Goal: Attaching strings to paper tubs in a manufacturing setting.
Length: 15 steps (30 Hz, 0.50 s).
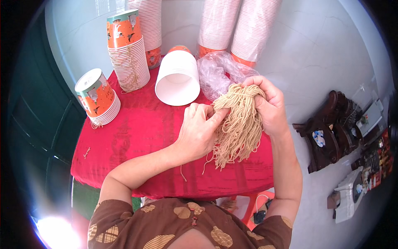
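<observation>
A thick bundle of beige string hangs over the red-covered table. My right hand grips the bundle at its top, fingers wrapped around it. My left hand is beside it, thumb and fingers pinching strands on the bundle's left side. Loose ends dangle below both hands.
Stacks of orange-and-white paper cups stand at the left and back left; one white cup stack lies on its side. Taller stacks lean at the back beside crumpled clear plastic. A dark wooden stand is on the floor at right.
</observation>
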{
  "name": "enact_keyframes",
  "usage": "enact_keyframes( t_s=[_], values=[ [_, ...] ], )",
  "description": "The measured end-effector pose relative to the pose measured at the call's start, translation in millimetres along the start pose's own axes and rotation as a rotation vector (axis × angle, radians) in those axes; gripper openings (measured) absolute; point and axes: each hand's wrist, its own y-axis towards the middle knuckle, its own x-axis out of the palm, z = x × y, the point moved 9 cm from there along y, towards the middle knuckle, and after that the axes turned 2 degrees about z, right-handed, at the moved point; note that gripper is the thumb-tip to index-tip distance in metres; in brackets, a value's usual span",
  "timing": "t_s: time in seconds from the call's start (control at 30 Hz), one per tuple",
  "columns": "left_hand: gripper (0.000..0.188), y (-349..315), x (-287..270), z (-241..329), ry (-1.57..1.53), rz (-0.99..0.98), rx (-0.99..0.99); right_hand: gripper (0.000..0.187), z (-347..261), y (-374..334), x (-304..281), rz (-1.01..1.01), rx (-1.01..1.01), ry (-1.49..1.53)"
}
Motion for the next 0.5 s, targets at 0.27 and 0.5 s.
enact_keyframes(
  t_s=[0.27, 0.5],
  values=[
    [0.04, -30.7, 32.0, -21.3, 0.034, -0.266, -0.08, 0.02, -4.3, 1.7, -16.6, 0.084, -0.071, 0.121],
    [0.034, -57.7, 38.5, -18.8, 0.017, -0.442, -0.08, 0.016, 6.7, 3.5, -52.2, 0.229, -0.063, 0.138]
  ],
)
